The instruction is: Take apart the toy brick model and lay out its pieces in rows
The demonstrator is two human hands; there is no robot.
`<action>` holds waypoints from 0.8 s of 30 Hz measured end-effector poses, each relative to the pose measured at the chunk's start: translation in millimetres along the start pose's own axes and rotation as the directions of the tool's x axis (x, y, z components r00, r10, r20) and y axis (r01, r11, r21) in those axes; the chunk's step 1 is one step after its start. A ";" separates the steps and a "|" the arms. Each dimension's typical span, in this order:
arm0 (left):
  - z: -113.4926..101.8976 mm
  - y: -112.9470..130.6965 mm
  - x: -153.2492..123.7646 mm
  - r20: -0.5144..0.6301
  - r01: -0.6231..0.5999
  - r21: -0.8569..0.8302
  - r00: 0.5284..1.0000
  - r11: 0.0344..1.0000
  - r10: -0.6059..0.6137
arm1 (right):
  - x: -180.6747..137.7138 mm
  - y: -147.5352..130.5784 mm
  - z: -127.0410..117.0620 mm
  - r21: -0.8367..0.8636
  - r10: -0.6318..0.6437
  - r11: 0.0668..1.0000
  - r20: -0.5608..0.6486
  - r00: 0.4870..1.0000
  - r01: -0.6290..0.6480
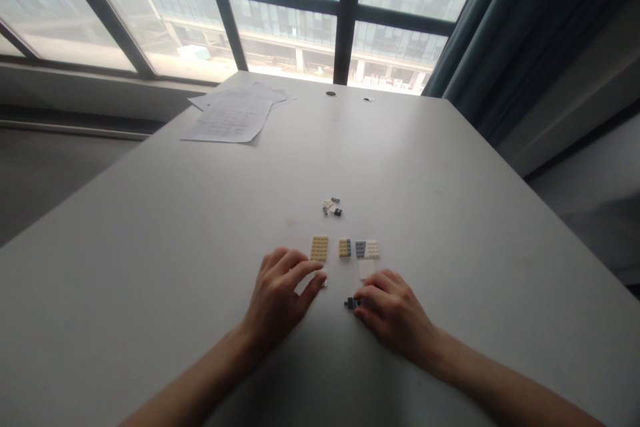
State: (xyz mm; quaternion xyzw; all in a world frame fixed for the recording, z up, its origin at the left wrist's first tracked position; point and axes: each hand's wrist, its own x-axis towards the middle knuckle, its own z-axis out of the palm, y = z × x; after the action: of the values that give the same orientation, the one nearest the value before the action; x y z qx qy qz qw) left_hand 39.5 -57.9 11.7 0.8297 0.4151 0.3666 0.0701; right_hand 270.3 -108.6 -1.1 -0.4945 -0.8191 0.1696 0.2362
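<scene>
My left hand is closed in a pinch, thumb and forefinger at a small white building brick that is partly hidden by the fingertips. Just beyond those fingers lies a tan studded plate. With its thumb and fingers, my right hand grips a small dark grey brick piece low over the table. A smooth pale square tile lies just past the right fingers. Between and beyond the hands are a tan-and-grey brick block and a grey plate beside a cream plate.
Farther out on the white table sits a loose pile of small white, grey and black pieces. Printed paper sheets lie at the far left. Two round holes show near the far edge, by the window. A dark curtain hangs at right.
</scene>
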 end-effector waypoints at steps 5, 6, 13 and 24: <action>1.5 -2.5 -0.7 -0.005 -0.014 0.007 1.000 1.000 0.014 | -0.7 0.0 -0.3 -0.001 0.005 1.000 -0.002 1.000 -0.005; 1.9 -2.5 -0.9 -0.006 -0.017 0.006 1.000 1.000 0.017 | -0.5 -0.2 -0.3 -0.003 0.005 1.000 0.002 1.000 -0.005; 3.2 -3.4 -2.0 -0.002 -0.006 -0.002 1.000 1.000 0.006 | 3.5 -6.0 2.2 -0.056 -0.018 0.998 0.018 1.000 0.019; 1.3 -2.1 -0.9 0.001 -0.003 0.009 1.000 1.000 0.003 | 28.0 -0.2 -1.8 -0.114 -0.082 0.990 -0.031 0.996 0.078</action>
State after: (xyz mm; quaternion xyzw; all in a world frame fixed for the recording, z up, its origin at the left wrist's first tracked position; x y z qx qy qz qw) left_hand 38.6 -57.0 9.3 0.8309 0.4154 0.3642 0.0660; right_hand 260.0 -83.7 6.6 -0.4766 -0.8423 0.1047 0.2291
